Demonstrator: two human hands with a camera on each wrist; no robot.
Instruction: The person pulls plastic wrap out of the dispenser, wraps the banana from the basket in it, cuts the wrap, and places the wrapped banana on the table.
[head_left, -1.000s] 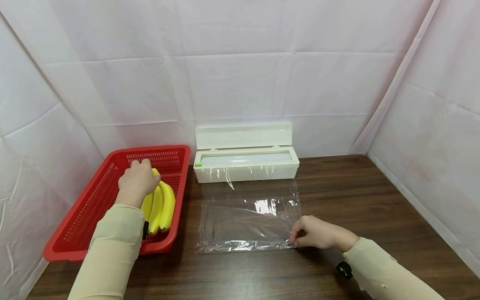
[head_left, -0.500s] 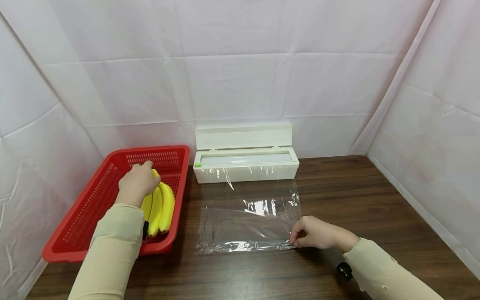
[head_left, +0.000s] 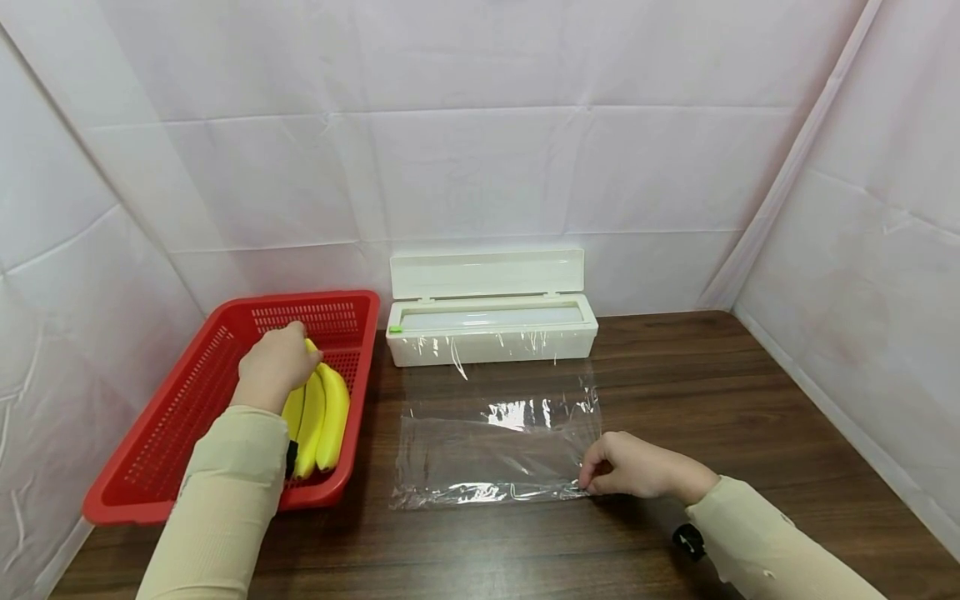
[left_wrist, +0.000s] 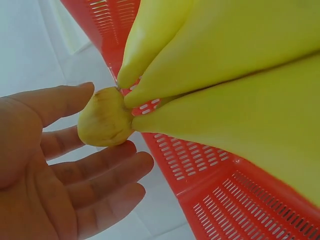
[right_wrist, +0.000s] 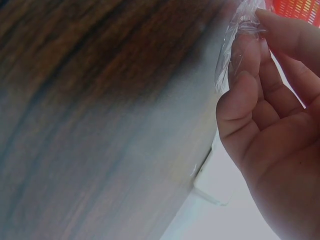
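Note:
A bunch of yellow bananas lies in the red basket on the left. My left hand reaches over the basket and holds the bunch by its stem. In the left wrist view the thumb and fingers sit around the stubby stem, with the bananas fanning away to the right. On the table, a sheet of clear plastic wrap runs forward from a white dispenser box. My right hand pinches the near right corner of that wrap between thumb and fingers.
The dispenser's lid stands raised at the back, and a small green piece sits at its left end. White cloth walls enclose the dark wooden table at the back and sides.
My left fingers have drawn in around the stem, and the bananas' near ends have shifted slightly toward me. The basket has slid a touch left. My right hand stays put on the wrap.

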